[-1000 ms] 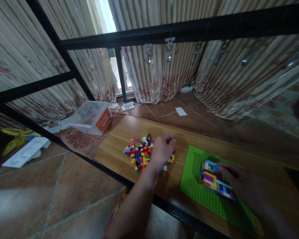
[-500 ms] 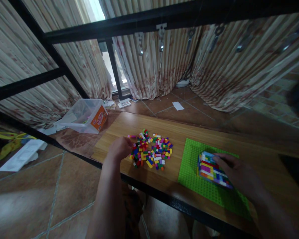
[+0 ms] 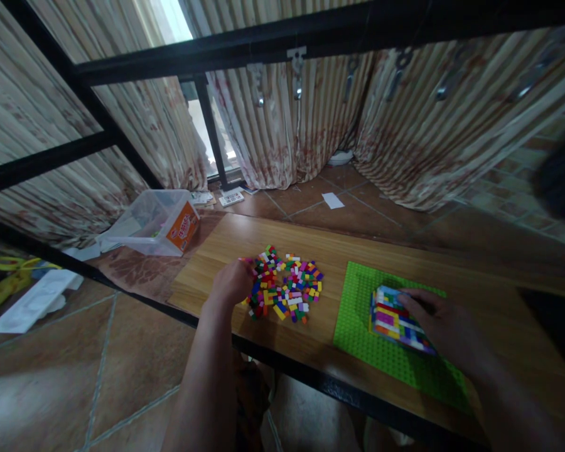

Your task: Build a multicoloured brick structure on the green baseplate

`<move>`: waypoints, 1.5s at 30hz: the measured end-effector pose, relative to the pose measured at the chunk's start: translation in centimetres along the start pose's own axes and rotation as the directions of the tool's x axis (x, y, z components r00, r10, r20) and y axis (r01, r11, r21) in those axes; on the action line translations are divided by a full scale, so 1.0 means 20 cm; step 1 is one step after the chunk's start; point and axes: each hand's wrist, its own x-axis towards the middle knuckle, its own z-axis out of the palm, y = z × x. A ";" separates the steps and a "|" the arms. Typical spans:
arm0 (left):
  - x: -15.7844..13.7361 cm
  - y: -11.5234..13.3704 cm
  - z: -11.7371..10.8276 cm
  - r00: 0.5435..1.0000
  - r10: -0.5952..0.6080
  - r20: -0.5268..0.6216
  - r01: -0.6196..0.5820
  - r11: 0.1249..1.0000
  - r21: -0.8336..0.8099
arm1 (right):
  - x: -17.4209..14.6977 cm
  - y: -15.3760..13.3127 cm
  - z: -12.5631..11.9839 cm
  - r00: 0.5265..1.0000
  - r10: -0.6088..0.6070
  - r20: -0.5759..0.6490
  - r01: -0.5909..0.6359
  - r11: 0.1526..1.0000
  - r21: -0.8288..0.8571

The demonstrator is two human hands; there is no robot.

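We have the brick slab (image 3: 387, 317) just to the left of our right grip (image 3: 445, 323), within or over the green baseplate (image 3: 348, 333); the right hand is far the nearer one to it. Our right grip grasps the slab at its upper right edge, thumb on top and fingers mostly hidden. Its long axis seems to slant down and rightward, toward our right forearm, though the hand covers one end. We cannot tell whether it rests on the studs or is held slightly above. It looks flat and compact, its face a patchwork of red, magenta, yellow, orange, white and blue. Our left grip (image 3: 234, 281) is at the left edge of the loose bricks (image 3: 294, 292) on the worktop (image 3: 207, 263), fingers curled; we cannot tell whether they pinch one.
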 end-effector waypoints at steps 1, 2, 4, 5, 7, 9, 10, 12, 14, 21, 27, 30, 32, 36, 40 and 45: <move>0.00 0.00 0.00 1.000 0.006 -0.014 -0.006 1.000 -0.002 | 0.00 0.00 0.00 1.000 -0.004 -0.002 0.004 1.000 0.008; 0.00 0.00 -0.01 0.999 0.009 -0.033 -0.009 1.000 -0.007 | 0.00 -0.01 0.00 1.000 -0.011 -0.007 0.011 1.000 0.015; 0.00 0.00 -0.02 0.997 0.019 -0.069 -0.021 0.999 -0.034 | -0.01 -0.02 0.00 0.999 -0.033 -0.010 0.034 0.999 0.035; 0.00 0.00 -0.02 0.996 0.028 -0.079 -0.033 0.998 -0.063 | -0.01 -0.03 0.00 0.999 -0.038 -0.010 0.039 0.998 0.046; 0.00 0.00 -0.03 0.997 0.040 -0.070 -0.050 0.989 -0.138 | -0.02 -0.06 0.00 0.999 -0.045 -0.009 0.045 0.996 0.082; 0.02 0.02 -0.04 0.993 0.090 -0.080 -0.105 0.972 -0.211 | -0.02 -0.07 -0.01 0.997 -0.076 -0.004 0.076 0.990 0.117; 0.03 0.02 -0.04 0.988 0.120 -0.093 -0.140 0.957 -0.254 | -0.02 -0.08 -0.01 0.996 -0.087 -0.019 0.089 0.988 0.130; 0.05 0.05 -0.03 0.982 0.158 -0.100 -0.182 0.933 -0.312 | -0.02 -0.08 -0.02 0.995 -0.089 -0.049 0.095 0.985 0.144; 0.07 0.08 -0.01 0.980 0.166 -0.107 -0.193 0.919 -0.344 | -0.02 -0.07 -0.03 0.994 -0.081 -0.079 0.092 0.984 0.150; 0.11 0.11 0.05 0.971 0.135 -0.195 -0.189 0.937 -0.294 | -0.04 -0.05 -0.04 0.993 -0.058 -0.101 0.067 0.995 0.081; 0.10 0.12 0.05 0.972 0.138 -0.189 -0.189 0.939 -0.288 | -0.04 -0.01 -0.04 0.991 -0.071 -0.117 0.079 0.995 0.064; 0.08 0.21 0.07 0.966 0.182 -0.183 -0.222 0.947 -0.230 | -0.03 -0.02 -0.04 0.989 -0.064 -0.131 0.074 0.995 0.067; 0.06 0.28 0.08 0.954 0.241 -0.180 -0.276 0.938 -0.210 | -0.04 -0.04 -0.05 0.988 -0.062 -0.139 0.073 0.995 0.075; 0.07 0.36 0.11 0.940 0.282 -0.191 -0.320 0.925 -0.205 | -0.06 -0.05 -0.05 0.985 -0.066 -0.158 0.082 0.992 0.098; 0.19 0.40 0.09 0.928 0.193 -0.318 -0.269 0.938 -0.216 | -0.05 -0.09 -0.05 0.979 -0.086 -0.184 0.112 0.984 0.141; 0.42 0.50 0.03 0.892 0.343 -0.294 -0.372 0.927 -0.046 | 0.12 -0.39 -0.03 0.954 -0.296 -0.048 0.296 0.955 -0.008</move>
